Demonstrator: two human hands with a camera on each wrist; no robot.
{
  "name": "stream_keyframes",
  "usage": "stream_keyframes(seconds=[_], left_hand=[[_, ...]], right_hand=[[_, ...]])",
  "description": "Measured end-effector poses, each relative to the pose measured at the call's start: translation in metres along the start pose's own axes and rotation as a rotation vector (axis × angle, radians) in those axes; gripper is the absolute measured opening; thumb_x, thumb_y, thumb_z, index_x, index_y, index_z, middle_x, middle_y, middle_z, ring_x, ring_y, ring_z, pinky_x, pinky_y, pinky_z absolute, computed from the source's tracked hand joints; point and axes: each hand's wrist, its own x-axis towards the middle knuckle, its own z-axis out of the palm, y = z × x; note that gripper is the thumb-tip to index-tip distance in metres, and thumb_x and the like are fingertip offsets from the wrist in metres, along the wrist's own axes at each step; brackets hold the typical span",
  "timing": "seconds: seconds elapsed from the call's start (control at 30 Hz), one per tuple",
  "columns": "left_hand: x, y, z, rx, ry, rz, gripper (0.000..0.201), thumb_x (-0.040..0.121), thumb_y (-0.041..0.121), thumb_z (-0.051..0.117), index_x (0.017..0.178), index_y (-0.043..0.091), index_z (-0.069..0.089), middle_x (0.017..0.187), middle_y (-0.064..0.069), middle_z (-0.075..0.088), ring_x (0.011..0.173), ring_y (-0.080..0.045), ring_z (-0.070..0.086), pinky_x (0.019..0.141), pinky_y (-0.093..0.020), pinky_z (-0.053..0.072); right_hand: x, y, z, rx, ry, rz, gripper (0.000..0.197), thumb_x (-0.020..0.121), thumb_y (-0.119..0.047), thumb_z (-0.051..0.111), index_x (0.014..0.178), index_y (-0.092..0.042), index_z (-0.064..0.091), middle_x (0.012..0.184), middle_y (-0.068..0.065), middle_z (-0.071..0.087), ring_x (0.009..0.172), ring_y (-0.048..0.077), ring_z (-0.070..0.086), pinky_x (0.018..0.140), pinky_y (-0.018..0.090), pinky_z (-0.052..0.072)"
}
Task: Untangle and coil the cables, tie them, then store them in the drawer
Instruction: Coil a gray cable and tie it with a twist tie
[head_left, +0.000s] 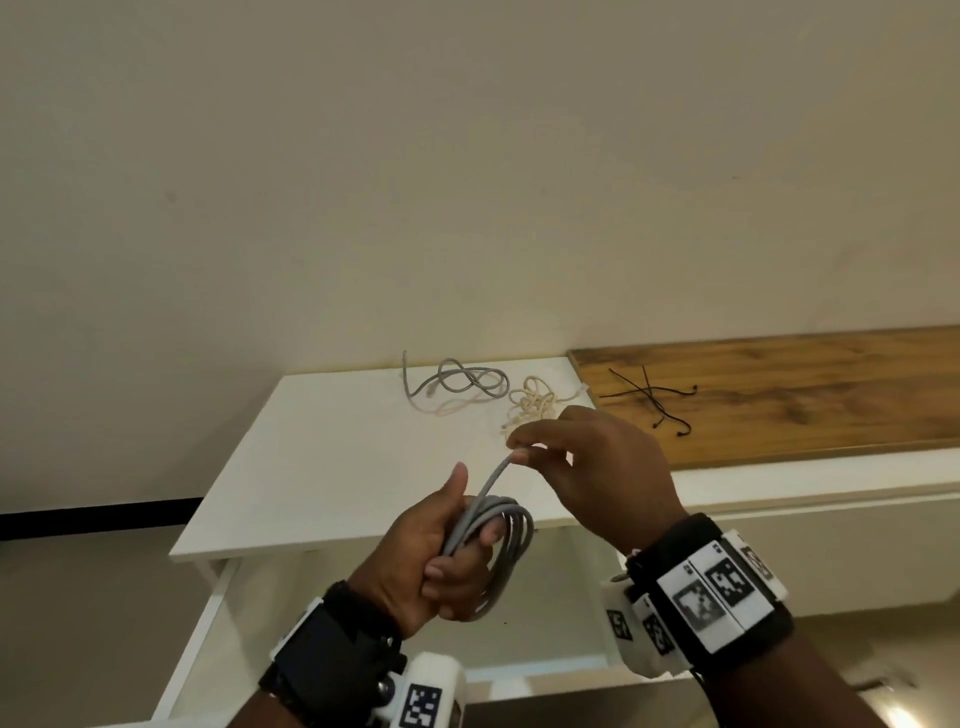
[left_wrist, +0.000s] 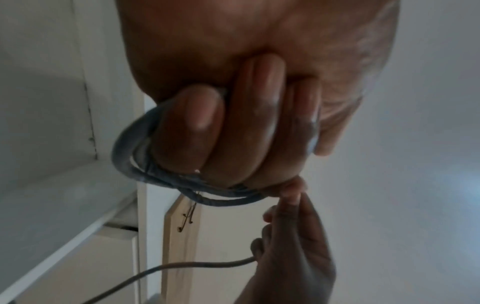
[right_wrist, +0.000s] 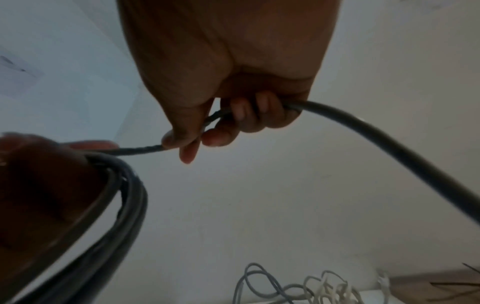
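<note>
My left hand (head_left: 441, 551) grips a coil of grey cable (head_left: 511, 545) in front of the white table (head_left: 311, 467); the left wrist view shows its fingers (left_wrist: 233, 127) curled round the loops (left_wrist: 135, 164). My right hand (head_left: 587, 467) pinches the free length of the same grey cable (head_left: 493, 480) just above the coil, and the cable (right_wrist: 363, 131) runs through its curled fingers (right_wrist: 249, 115). A loose grey cable (head_left: 457, 382) and a tangled cream cable (head_left: 532, 402) lie at the table's back. The drawer (head_left: 218, 618) under the table stands pulled out.
Several thin black ties (head_left: 657, 400) lie crossed on a wooden board (head_left: 805, 395) to the right of the table. A plain wall rises behind, and a white ledge (head_left: 831, 488) runs below the board.
</note>
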Motion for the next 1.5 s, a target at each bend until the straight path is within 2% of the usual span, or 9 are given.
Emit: stream_keyframes(seconds=[0.17, 0.4, 0.53, 0.67, 0.8, 0.93, 1.03, 1.2, 1.5], left_hand=[[-0.009, 0.011, 0.000, -0.078, 0.003, 0.108, 0.037, 0.091, 0.042, 0.066, 0.072, 0.015, 0.051, 0.036, 0.009, 0.032, 0.030, -0.010, 0.018, 0.038, -0.015, 0.025], [-0.012, 0.024, -0.001, -0.242, -0.121, 0.213, 0.034, 0.104, 0.034, 0.043, 0.077, 0.014, 0.050, 0.040, 0.005, 0.030, 0.032, -0.014, 0.024, 0.039, -0.022, 0.024], [-0.016, 0.031, 0.005, -0.294, 0.054, 0.379, 0.040, 0.105, 0.035, 0.037, 0.074, 0.015, 0.051, 0.039, 0.006, 0.023, 0.032, -0.013, 0.018, 0.037, -0.025, 0.021], [-0.026, 0.050, 0.008, -0.264, 0.460, 0.596, 0.041, 0.102, 0.037, 0.036, 0.067, 0.019, 0.045, 0.034, 0.008, 0.018, 0.030, -0.010, 0.011, 0.037, -0.022, 0.016], [-0.029, 0.052, -0.010, -0.232, 0.640, 0.699, 0.039, 0.103, 0.042, 0.037, 0.072, 0.020, 0.045, 0.038, 0.008, 0.026, 0.029, -0.006, 0.023, 0.036, -0.019, 0.026], [-0.021, 0.043, -0.011, -0.032, 0.843, 0.703, 0.038, 0.104, 0.038, 0.042, 0.073, 0.016, 0.046, 0.046, 0.003, 0.028, 0.036, -0.012, 0.026, 0.042, -0.024, 0.031], [-0.011, 0.027, -0.013, 0.242, 0.957, 0.561, 0.039, 0.105, 0.034, 0.041, 0.074, 0.012, 0.041, 0.049, -0.001, 0.032, 0.040, -0.015, 0.033, 0.044, -0.029, 0.034], [0.003, 0.007, -0.013, 0.552, 0.912, 0.305, 0.035, 0.104, 0.035, 0.043, 0.083, 0.007, 0.045, 0.049, -0.003, 0.045, 0.041, -0.018, 0.041, 0.044, -0.026, 0.036], [0.009, -0.001, -0.003, 0.685, 0.803, 0.288, 0.041, 0.101, 0.041, 0.049, 0.082, 0.005, 0.048, 0.051, -0.004, 0.045, 0.043, -0.019, 0.043, 0.045, -0.030, 0.039]], right_hand=[[0.001, 0.006, 0.010, 0.067, -0.026, -0.008, 0.026, 0.096, -0.038, 0.056, 0.118, -0.047, 0.066, 0.073, -0.013, 0.059, 0.067, 0.005, 0.048, 0.051, 0.020, 0.033], [-0.005, 0.003, 0.027, 0.038, -0.320, 0.030, 0.077, 0.097, -0.008, 0.043, 0.150, -0.054, 0.013, 0.091, -0.017, 0.058, 0.088, 0.008, 0.061, 0.075, 0.029, 0.054], [-0.019, -0.006, 0.041, 0.000, -0.490, 0.076, 0.090, 0.097, -0.009, 0.047, 0.154, -0.031, -0.019, 0.105, -0.001, 0.063, 0.084, 0.018, 0.063, 0.075, 0.034, 0.054], [-0.029, -0.032, 0.048, -0.210, -0.650, -0.048, 0.067, 0.099, -0.007, 0.038, 0.157, -0.011, 0.003, 0.119, 0.014, 0.060, 0.097, 0.035, 0.063, 0.068, 0.036, 0.037], [-0.030, -0.063, 0.052, -0.144, -0.626, -0.213, 0.047, 0.100, -0.015, 0.039, 0.146, -0.019, 0.032, 0.114, 0.011, 0.062, 0.097, 0.038, 0.062, 0.065, 0.037, 0.033], [-0.030, -0.075, 0.047, -0.094, -0.576, -0.317, 0.021, 0.100, -0.026, 0.045, 0.114, -0.021, 0.059, 0.092, 0.004, 0.067, 0.079, 0.031, 0.065, 0.052, 0.030, 0.029], [-0.026, -0.072, 0.039, -0.180, -0.478, -0.307, 0.013, 0.091, -0.033, 0.053, 0.085, -0.027, 0.063, 0.073, -0.005, 0.064, 0.062, 0.019, 0.064, 0.049, 0.026, 0.032], [-0.018, -0.055, 0.022, -0.117, -0.436, -0.225, 0.027, 0.092, -0.040, 0.041, 0.096, -0.026, 0.064, 0.093, -0.004, 0.068, 0.080, 0.020, 0.064, 0.069, 0.033, 0.050], [-0.015, -0.047, 0.020, -0.010, -0.198, -0.306, 0.021, 0.082, -0.050, 0.051, 0.075, -0.033, 0.060, 0.064, -0.013, 0.060, 0.056, 0.006, 0.054, 0.048, 0.025, 0.042]])
